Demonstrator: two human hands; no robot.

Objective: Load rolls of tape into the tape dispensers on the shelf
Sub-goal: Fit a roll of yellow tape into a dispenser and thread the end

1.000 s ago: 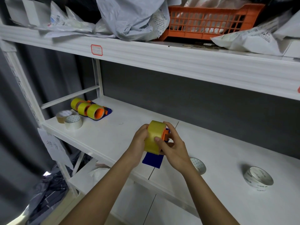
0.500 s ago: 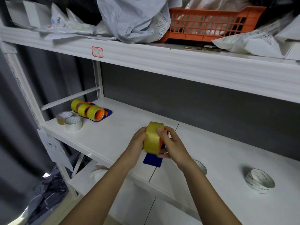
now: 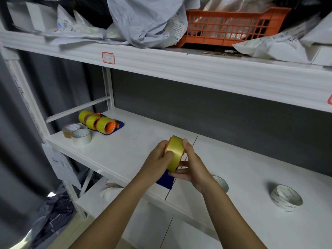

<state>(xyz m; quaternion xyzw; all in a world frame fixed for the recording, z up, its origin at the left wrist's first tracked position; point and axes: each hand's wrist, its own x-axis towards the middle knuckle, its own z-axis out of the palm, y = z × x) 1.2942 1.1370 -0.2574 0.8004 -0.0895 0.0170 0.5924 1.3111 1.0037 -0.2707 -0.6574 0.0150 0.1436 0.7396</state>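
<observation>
A yellow tape roll (image 3: 175,153) sits on an orange-and-blue tape dispenser (image 3: 166,180), held above the front edge of the white shelf (image 3: 125,155). My left hand (image 3: 159,157) grips the roll from the left, thumb on its face. My right hand (image 3: 191,167) holds the roll and dispenser from the right, index finger over the top. Most of the dispenser is hidden by the roll and my fingers. Several loaded dispensers with yellow rolls (image 3: 98,123) lie at the shelf's back left.
Two loose tape rolls, brown (image 3: 70,130) and white (image 3: 81,136), stand at the left end. An empty white core (image 3: 286,197) lies at the right, another (image 3: 221,183) behind my right wrist. The upper shelf carries an orange basket (image 3: 231,26) and mail bags (image 3: 147,20).
Both hands have turned the roll and dispenser, so the roll now tilts edge-on and sits slightly higher. The roll covers more of the orange hub than before.
</observation>
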